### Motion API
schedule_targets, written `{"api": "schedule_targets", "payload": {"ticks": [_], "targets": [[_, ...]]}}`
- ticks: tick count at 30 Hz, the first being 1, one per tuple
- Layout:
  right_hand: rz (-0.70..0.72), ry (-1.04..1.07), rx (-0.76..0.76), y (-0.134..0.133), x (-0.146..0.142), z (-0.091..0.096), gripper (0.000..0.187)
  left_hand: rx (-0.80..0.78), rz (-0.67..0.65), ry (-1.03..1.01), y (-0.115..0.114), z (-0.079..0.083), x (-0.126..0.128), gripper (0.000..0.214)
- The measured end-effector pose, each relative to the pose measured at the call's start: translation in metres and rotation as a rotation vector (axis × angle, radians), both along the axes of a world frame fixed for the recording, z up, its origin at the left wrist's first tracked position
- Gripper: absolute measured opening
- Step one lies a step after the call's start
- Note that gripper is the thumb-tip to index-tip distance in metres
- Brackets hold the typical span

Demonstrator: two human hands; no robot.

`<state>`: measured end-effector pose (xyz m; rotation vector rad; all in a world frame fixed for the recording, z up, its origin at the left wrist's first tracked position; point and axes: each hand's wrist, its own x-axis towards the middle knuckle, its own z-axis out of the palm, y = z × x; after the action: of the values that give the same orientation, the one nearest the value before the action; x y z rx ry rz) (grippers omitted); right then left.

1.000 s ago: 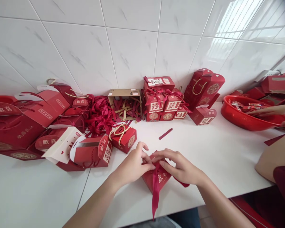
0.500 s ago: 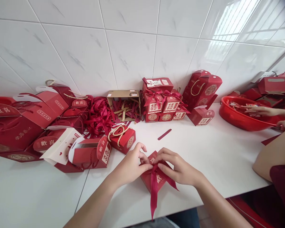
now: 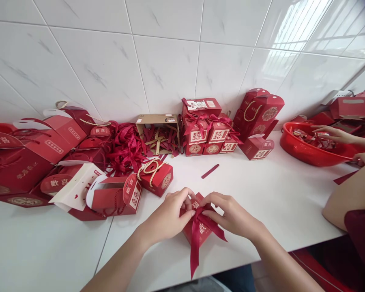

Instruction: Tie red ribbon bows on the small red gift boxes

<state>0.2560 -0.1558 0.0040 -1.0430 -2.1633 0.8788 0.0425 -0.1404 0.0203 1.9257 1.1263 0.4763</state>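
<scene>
Near the table's front edge sits a small red gift box [image 3: 187, 233] with pale characters on its top. A dark red ribbon [image 3: 195, 247] is tied in a bow across it, one long tail hanging toward me and a shorter one to the right. My left hand [image 3: 172, 213] pinches the bow's left side between thumb and fingers. From the other side, my right hand [image 3: 232, 213] is closed on the right part of the bow, thumb and index finger near the knot. My fingers partly cover the loops and the box top.
Red gift boxes [image 3: 115, 194] crowd the left, beside a ribbon heap [image 3: 126, 146] and an open carton [image 3: 156, 119] of strips. Stacked boxes [image 3: 213, 134] stand by the wall. A loose strip [image 3: 210, 171] lies midtable. At right, another person's hand [image 3: 334, 133] reaches into a red basin [image 3: 310, 156].
My left fingers have curled in closer to the bow, and my right hand has shifted slightly. The other person's hand has moved a little within the basin, where wrapped pieces show more.
</scene>
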Motion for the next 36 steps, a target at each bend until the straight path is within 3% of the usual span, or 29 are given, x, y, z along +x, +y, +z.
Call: {"api": "schedule_targets", "payload": {"ticks": [8, 16, 25, 32, 36], "targets": [[0.127, -0.106, 0.197, -0.002, 0.003, -0.004, 0.046, 0.113, 0.026, 0.057, 0.001, 0.006, -0.005, 0.016], [0.16, -0.261, 0.196, -0.004, 0.002, -0.003, 0.042, 0.08, 0.021, 0.105, 0.009, 0.002, -0.01, 0.016], [0.168, -0.125, 0.133, -0.003, 0.003, -0.009, 0.04, 0.102, -0.19, 0.172, 0.016, 0.003, -0.012, 0.011], [0.238, -0.013, 0.073, 0.001, 0.007, -0.02, 0.049, -0.052, -0.302, -0.02, 0.023, -0.005, -0.011, 0.009], [0.234, 0.02, 0.051, 0.001, 0.009, -0.023, 0.048, -0.039, -0.292, -0.084, 0.027, -0.014, -0.008, 0.011]]}}
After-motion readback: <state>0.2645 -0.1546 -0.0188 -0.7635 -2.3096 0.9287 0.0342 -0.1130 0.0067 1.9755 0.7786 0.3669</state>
